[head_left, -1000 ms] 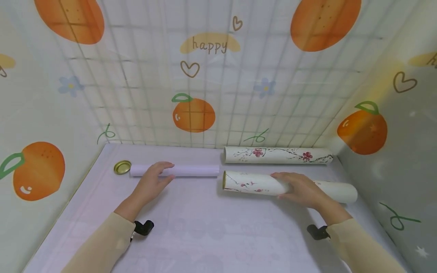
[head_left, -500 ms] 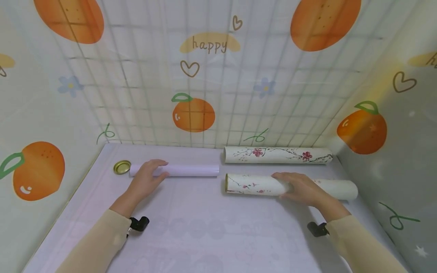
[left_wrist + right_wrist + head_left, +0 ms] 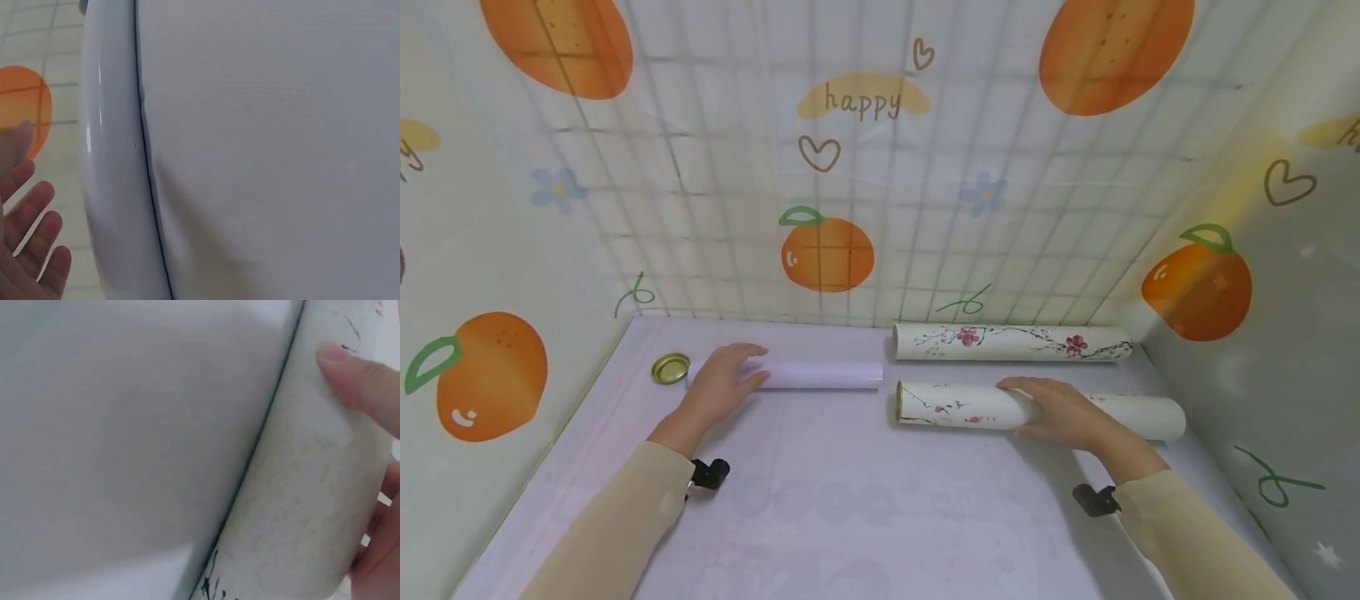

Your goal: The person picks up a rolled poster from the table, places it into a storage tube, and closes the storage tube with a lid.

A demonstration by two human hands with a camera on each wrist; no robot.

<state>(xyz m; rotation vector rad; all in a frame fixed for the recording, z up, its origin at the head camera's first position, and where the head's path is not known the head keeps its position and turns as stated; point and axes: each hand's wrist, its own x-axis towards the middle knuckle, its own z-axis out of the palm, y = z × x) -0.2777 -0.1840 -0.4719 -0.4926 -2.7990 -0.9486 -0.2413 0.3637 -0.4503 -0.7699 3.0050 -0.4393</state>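
A smooth lilac roll (image 3: 823, 376) lies sideways on the table at left centre. My left hand (image 3: 713, 387) hovers over its left part with thumb and fingers apart; in the left wrist view the spread fingertips (image 3: 44, 231) stand off beside the roll. On the right, my right hand (image 3: 1056, 412) holds a white cardboard tube (image 3: 958, 407) printed with plum blossoms. Its thumb (image 3: 356, 378) lies along the near side and the fingers go over the far side, partly hidden. A gold rim shows at this tube's left end.
Behind, a second blossom-printed tube (image 3: 1011, 342) lies against the back curtain. A round gold lid (image 3: 670, 368) rests flat by the lilac roll's left end. Curtains with oranges (image 3: 827, 254) enclose the lilac-covered table (image 3: 850, 500) at the back and sides.
The held tube's left end has shifted slightly right and down, so it lies flatter. My left hand has slid a little left along the lilac roll.
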